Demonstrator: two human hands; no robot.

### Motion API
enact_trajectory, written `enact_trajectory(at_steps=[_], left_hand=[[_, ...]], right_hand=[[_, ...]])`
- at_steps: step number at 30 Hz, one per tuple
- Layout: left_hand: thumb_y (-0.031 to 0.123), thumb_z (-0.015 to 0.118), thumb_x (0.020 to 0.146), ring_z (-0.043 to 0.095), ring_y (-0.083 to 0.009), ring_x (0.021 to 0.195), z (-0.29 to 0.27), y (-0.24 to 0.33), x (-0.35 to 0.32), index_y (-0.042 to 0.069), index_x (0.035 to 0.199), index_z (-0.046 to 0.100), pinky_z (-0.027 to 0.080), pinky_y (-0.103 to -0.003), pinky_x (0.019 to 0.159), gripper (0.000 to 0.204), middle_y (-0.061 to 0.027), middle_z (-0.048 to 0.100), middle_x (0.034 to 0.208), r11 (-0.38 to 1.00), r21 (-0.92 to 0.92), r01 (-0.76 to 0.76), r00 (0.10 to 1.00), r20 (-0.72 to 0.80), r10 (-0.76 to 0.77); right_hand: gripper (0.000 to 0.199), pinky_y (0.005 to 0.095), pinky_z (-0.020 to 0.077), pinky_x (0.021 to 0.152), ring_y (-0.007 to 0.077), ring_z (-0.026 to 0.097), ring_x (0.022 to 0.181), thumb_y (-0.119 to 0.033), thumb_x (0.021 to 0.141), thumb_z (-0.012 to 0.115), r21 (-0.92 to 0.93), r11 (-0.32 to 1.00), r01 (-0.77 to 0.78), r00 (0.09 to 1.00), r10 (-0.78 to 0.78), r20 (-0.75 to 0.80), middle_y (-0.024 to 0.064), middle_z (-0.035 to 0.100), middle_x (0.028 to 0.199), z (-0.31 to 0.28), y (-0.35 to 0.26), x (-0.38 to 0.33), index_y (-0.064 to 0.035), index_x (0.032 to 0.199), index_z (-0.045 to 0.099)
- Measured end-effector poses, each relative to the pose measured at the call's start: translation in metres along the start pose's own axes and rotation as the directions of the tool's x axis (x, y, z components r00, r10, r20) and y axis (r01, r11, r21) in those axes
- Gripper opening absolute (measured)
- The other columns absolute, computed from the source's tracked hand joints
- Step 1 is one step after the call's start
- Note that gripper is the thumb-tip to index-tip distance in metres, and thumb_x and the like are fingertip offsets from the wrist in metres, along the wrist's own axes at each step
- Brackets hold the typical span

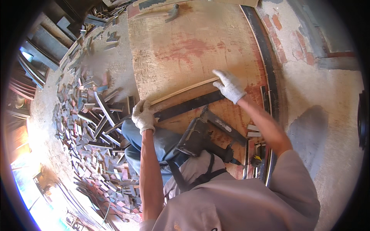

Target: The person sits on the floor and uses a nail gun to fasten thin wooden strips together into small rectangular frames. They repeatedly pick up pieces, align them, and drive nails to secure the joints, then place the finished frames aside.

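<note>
A long, thin pale wooden strip (184, 89) is held edge-up across a plywood board (173, 61). My left hand (143, 116), in a white knit glove, wraps its left end. At the right end, my gloved right hand (230, 85) has the strip between thumb and fingers. Just nearer to me, a dark flat strip (189, 107) lies roughly alongside it. A black nail gun (196, 136) rests by my lap, touched by neither hand. On the far part of the board lies a hammer (173, 13).
Many small wood offcuts (96, 161) cover the floor at the left. Along the board's right edge runs a long dark strip (260, 42). Short pieces and a small yellow-and-black tool (256, 161) lie near my right elbow. Stacked planks (46, 42) stand far left.
</note>
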State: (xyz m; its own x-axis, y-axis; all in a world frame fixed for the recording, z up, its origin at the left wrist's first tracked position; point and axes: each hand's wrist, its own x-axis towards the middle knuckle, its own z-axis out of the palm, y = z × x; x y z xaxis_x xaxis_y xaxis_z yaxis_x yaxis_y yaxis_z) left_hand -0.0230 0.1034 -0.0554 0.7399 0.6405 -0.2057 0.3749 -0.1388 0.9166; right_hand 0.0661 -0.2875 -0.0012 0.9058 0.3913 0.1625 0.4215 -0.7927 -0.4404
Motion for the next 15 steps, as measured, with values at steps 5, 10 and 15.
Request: enact_trajectory(at_steps=[5, 10, 15], left_hand=[[0.032, 0.091, 0.079, 0.071, -0.0267, 0.099, 0.0, 0.022, -0.009, -0.005, 0.117, 0.071, 0.055, -0.037, 0.093, 0.056, -0.0183, 0.075, 0.108, 0.953, 0.293, 0.076, 0.994, -0.095, -0.05], [0.036, 0.093, 0.077, 0.071, -0.0253, 0.083, 0.0, 0.036, -0.019, -0.006, 0.11, 0.069, 0.062, -0.039, 0.074, 0.059, -0.0198, 0.073, 0.106, 0.955, 0.065, 0.291, 0.955, -0.077, -0.286], [0.031, 0.093, 0.077, 0.072, -0.026, 0.077, -0.006, 0.056, -0.017, -0.01, 0.107, 0.067, 0.062, -0.038, 0.056, 0.057, -0.0196, 0.073, 0.091, 0.956, 0.18, 0.23, 0.972, -0.094, -0.216]], right_hand=[[0.072, 0.0502, 0.0476, 0.103, 0.0434, 0.057, 0.122, -0.027, 0.084, 0.082, -0.202, 0.957, -0.21, 0.975, 0.22, 0.027, 0.0219, 0.063, 0.13, -0.009, 0.011, -0.068, -0.01, 0.147, 0.052], [0.071, 0.05, 0.0482, 0.098, 0.0418, 0.057, 0.115, -0.023, 0.081, 0.082, -0.189, 0.959, -0.211, 0.958, 0.241, 0.154, 0.0203, 0.062, 0.119, -0.009, 0.008, -0.089, -0.0129, 0.145, 0.054], [0.055, 0.0493, 0.05, 0.089, 0.0389, 0.059, 0.108, -0.017, 0.078, 0.083, -0.174, 0.978, -0.112, 0.983, 0.134, 0.122, 0.0156, 0.061, 0.107, -0.013, 0.008, -0.073, -0.0161, 0.129, 0.061]])
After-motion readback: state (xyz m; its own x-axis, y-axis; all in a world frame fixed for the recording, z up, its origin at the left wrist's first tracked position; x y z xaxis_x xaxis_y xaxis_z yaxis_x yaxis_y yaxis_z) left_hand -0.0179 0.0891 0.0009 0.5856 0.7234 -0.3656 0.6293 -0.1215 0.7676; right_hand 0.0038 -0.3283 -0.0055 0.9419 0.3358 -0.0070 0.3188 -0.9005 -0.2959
